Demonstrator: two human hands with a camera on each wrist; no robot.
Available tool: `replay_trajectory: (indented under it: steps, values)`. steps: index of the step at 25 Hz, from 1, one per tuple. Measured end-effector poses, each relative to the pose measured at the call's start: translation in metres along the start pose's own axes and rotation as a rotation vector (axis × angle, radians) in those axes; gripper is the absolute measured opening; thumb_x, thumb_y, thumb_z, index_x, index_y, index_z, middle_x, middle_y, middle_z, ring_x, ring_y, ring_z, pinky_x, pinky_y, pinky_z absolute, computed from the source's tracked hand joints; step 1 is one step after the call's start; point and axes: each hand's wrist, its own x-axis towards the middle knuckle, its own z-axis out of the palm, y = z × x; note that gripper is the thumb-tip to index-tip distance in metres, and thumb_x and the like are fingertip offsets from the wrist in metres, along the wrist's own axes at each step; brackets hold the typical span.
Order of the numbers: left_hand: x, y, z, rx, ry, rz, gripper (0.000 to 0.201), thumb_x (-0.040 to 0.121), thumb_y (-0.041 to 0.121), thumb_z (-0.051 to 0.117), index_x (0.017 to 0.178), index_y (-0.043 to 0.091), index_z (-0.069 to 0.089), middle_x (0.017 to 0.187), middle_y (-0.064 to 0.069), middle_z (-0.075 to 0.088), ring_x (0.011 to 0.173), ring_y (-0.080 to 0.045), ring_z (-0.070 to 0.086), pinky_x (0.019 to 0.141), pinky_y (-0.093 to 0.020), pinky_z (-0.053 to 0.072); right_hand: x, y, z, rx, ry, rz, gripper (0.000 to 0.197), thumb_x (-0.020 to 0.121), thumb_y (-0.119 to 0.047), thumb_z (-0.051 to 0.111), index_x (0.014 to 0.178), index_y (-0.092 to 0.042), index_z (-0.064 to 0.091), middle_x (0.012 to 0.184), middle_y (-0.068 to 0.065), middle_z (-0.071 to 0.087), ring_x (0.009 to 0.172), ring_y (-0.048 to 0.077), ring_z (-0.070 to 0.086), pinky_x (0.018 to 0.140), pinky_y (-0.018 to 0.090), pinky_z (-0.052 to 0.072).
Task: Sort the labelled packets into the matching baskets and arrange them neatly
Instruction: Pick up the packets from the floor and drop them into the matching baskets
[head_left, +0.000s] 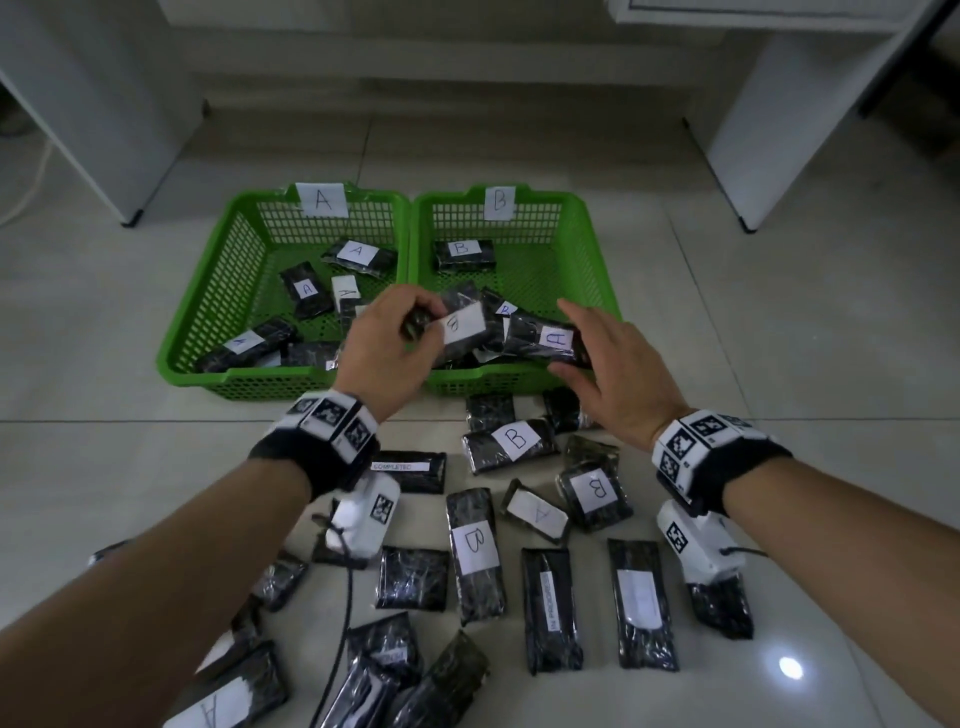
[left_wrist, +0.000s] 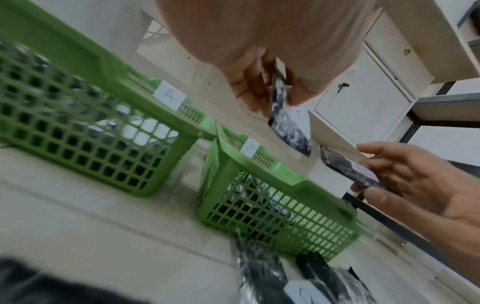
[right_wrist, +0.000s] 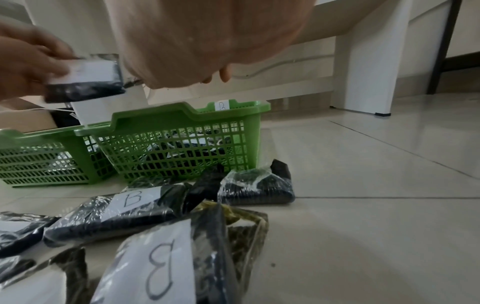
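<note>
- Left hand raised over the seam between the two baskets, fingers curled round one end of a B packet — label up, held clear of the mesh.
- Right hand above the near rim of basket B, thumb and fingers pinching an A packet; fingers fairly straight, loose at the tips.
- Mid-sort, judging by this: one packet per hand, each poised on the wrong side. Next move probably a crossing — B down into basket B, A over to basket A — then squaring up.
- Packets: flat, dark, oblong, wrapped in crinkly glossy film, each with a white paper label.
- Baskets: green plastic lattice, rigid, side by side and touching, paper letter tags on the far walls; packets inside lie askew.
- Floor packets scattered on pale glossy tiles near the wrists, many unsorted.
</note>
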Motion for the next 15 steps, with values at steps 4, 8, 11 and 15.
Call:
replay_trajectory:
  steps: [4,8,11,15]
  values:
    - [0.027,-0.021,0.024,0.419,-0.329,-0.073,0.035,0.093,0.04,0.057,0.127,0.028,0.057,0.132,0.004,0.058,0.128,-0.021,0.044,0.111,-0.047,0.03,0.002,-0.006,-0.002,0.025,0.066,0.038,0.053,0.101,-0.039,0.057,0.143,-0.009,0.045,0.124,0.01,0.061,0.107,0.023,0.056,0.096,0.039,0.047]
    - [0.015,-0.037,0.011,0.451,-0.309,0.006,0.042,0.097,0.047,0.047,0.135,0.03,0.053,0.151,0.005,0.042,0.145,-0.023,0.026,0.117,-0.055,0.012,0.016,-0.019,0.002,0.015,0.106,0.041,0.044,0.099,-0.035,0.059,0.136,-0.012,0.051,0.116,0.008,0.062,0.104,0.023,0.052,0.093,0.042,0.047]
    - [-0.011,-0.057,-0.027,0.488,-0.087,-0.007,0.036,0.095,0.039,0.045,0.12,0.021,0.062,0.135,0.0,0.057,0.132,-0.026,0.044,0.11,-0.052,0.03,0.037,-0.045,0.017,0.055,0.067,-0.025,0.039,0.099,-0.031,0.059,0.132,-0.01,0.054,0.116,0.006,0.063,0.108,0.023,0.052,0.094,0.042,0.048]
    - [-0.067,-0.089,-0.068,0.679,0.083,-0.083,0.039,0.092,0.034,0.045,0.125,0.019,0.059,0.139,-0.004,0.052,0.134,-0.031,0.039,0.109,-0.052,0.03,0.082,-0.101,0.046,0.12,-0.011,-0.072,0.034,0.098,-0.029,0.061,0.128,-0.012,0.056,0.121,0.004,0.063,0.112,0.023,0.05,0.096,0.037,0.045]
